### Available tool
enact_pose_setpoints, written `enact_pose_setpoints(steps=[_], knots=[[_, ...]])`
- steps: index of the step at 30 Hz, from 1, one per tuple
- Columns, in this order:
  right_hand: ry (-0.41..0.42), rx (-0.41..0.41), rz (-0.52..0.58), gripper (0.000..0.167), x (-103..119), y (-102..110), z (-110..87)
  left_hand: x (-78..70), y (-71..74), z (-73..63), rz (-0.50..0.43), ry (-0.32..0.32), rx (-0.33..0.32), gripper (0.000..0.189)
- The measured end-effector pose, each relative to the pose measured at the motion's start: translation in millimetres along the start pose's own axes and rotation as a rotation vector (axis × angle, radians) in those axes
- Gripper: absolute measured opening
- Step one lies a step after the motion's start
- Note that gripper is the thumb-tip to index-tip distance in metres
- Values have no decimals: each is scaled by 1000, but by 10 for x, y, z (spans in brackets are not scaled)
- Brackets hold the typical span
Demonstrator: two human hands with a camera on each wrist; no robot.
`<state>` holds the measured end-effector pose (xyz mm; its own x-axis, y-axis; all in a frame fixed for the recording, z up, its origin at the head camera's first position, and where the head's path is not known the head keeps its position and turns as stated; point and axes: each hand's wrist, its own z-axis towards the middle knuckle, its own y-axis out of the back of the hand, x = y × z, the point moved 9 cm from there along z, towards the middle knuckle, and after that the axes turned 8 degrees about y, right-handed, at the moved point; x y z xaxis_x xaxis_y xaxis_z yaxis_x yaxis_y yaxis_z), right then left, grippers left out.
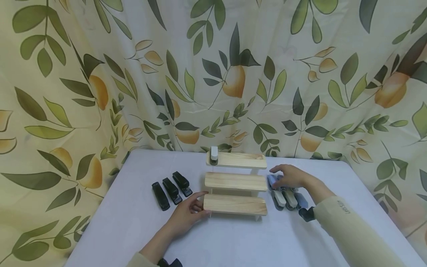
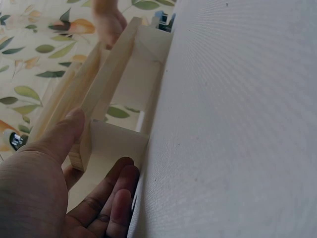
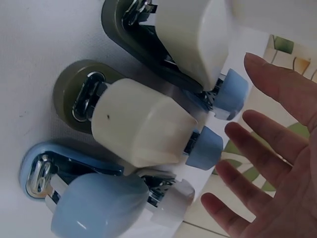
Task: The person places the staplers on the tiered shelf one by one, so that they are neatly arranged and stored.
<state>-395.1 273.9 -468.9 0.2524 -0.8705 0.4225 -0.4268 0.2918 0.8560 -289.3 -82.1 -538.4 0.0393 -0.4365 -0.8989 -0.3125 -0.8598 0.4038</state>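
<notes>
A three-tier wooden rack (image 1: 235, 205) stands mid-table. My left hand (image 1: 190, 213) holds the left end of its lowest board, thumb along the wood in the left wrist view, other fingers bent beside the pale end support (image 2: 119, 134). My right hand (image 1: 290, 176) is over a cluster of staplers to the rack's right, fingers spread and holding nothing in the right wrist view. Closest there are a cream stapler (image 3: 143, 121) with an olive base and a light blue stapler (image 3: 99, 206). One white-topped stapler (image 1: 214, 155) stands at the left of the top board.
Three black staplers (image 1: 172, 191) lie side by side left of the rack. A white cloth covers the table (image 1: 233, 241). Behind it hangs a curtain (image 1: 213, 74) printed with leaves and fruit.
</notes>
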Motion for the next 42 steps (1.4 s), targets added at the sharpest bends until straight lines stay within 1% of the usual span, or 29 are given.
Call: enact_pose_setpoints(steps=[7, 18, 31, 37, 42], knots=[[-19, 17, -2, 69, -15, -49, 16, 7, -14, -6, -7, 16, 6, 66], [-49, 1, -25, 66, -67, -82, 33, 9, -17, -5, -9, 5, 2, 65], [-32, -15, -35, 68, -41, -81, 70, 0, -3, -3, -8, 5, 0, 63], [-36, -28, -36, 68, -68, -96, 79, -7, -1, -5, -4, -3, 0, 63], [-28, -45, -36, 68, -92, -117, 83, 11, -4, -3, 0, 4, 3, 64]])
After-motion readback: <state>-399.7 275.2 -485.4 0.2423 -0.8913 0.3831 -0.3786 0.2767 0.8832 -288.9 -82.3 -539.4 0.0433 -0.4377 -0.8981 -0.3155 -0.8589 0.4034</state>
